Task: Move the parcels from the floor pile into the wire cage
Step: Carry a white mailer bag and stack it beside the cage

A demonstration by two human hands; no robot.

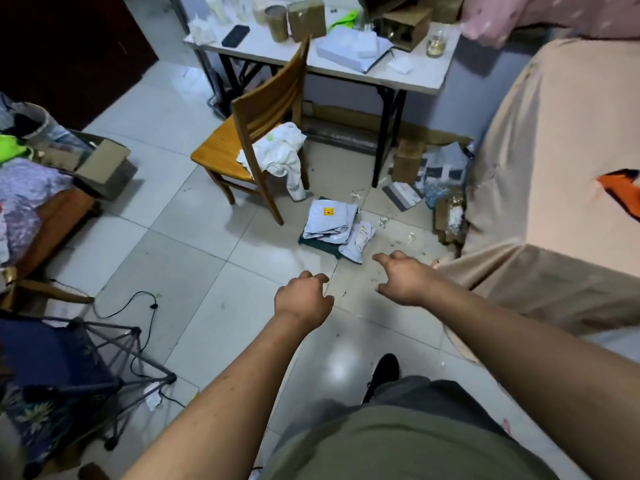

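Pretty messy room tbh: the floor of pale glossy square tiles (194, 258) is littered with scraps and bits of packaging, mostly over by the bed covered in a beige sheet (540, 174) on the right. A white folding table with black legs (408, 76) is set against the far wall and loaded with jars, boxes and a black phone (235, 35). A light wooden chair (225, 150) is parked in front of it, with a crumpled white cloth (280, 150) draped over the seat. The small pile of pale grey plastic mailer parcels (332, 220), one marked with a yellow sticker, is stacked on the tiles between the chair and the bed. The grey wire cage lined with dark blue cloth (104, 358) is seen at the lower left, well apart from the pile, beside a black cable (138, 306). Both bare arms are stretched forward. The left hand (303, 296) and right hand (403, 278) are held above the floor just short of the parcels, fingers loosely curled, nothing gripped in either.
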